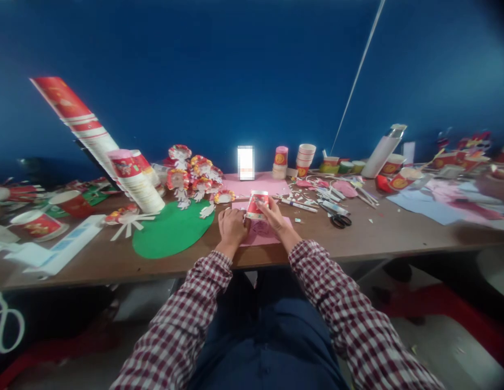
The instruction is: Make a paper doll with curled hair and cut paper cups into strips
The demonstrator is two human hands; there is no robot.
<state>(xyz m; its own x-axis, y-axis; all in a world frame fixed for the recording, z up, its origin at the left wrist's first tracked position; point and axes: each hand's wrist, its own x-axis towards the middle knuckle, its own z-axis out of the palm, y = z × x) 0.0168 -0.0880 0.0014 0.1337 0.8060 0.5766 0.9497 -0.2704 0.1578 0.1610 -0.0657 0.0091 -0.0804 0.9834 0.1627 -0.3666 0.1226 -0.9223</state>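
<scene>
A red and white paper cup is upside down or tilted in front of me, over a pink sheet of paper with a dark drawn outline. My right hand grips the cup from its right side, fingers across its printed wall. My left hand is closed beside the cup's lower left edge, its fingers curled; what they hold, if anything, is hidden. Just left of that hand lies a round green sheet. Paper cut-out figures with red and yellow frills stand behind the sheet.
A long leaning stack of paper cups rises at left. Scissors, white markers and pink scraps lie to the right. Further right are a silver-topped bottle and pale blue paper. A blue wall stands behind the table.
</scene>
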